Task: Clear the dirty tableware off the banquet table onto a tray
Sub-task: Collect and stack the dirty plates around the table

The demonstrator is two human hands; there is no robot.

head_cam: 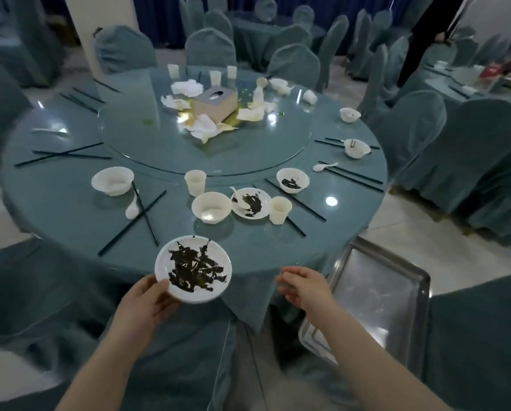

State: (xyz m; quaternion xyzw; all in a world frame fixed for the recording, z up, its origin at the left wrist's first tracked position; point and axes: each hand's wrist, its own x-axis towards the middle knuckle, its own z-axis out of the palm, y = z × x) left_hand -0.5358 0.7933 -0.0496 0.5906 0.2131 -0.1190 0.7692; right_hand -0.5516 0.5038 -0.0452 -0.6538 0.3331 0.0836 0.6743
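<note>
A round banquet table (55, 203) under a blue-grey cloth fills the middle of the view, ringed by chairs in matching covers (209, 46). On it sits a glass turntable (147, 143) with a tissue box (215, 103) at its centre, crumpled white napkins (203, 129) strewn around the box and three small cups (215, 77) at its far edge.

To the right of the table's near edge, low beside the cloth, lies a rectangular metal tray (375, 295) — nothing rests on the part that shows.

Along the near rim stand a white bowl (112, 180) at the left, another white bowl (211, 207) in the middle, and a soiled saucer (251, 202) touching it on the right, a spoon lying in it. A bowl with dark scraps (292, 180) sits further right. Two plastic cups (195, 182) flank this group, one behind, one at the right. Black chopsticks (132, 222) lie crossed at the left beside a white spoon (132, 208).

The left hand (143, 301) grips a dirty white plate (193, 269) smeared with dark leftovers, thumb over its near rim, fingers beneath — the plate is held just off the table's near edge. The right hand (303, 287) hovers between plate and tray, fingers loosely spread, holding nothing.
</note>
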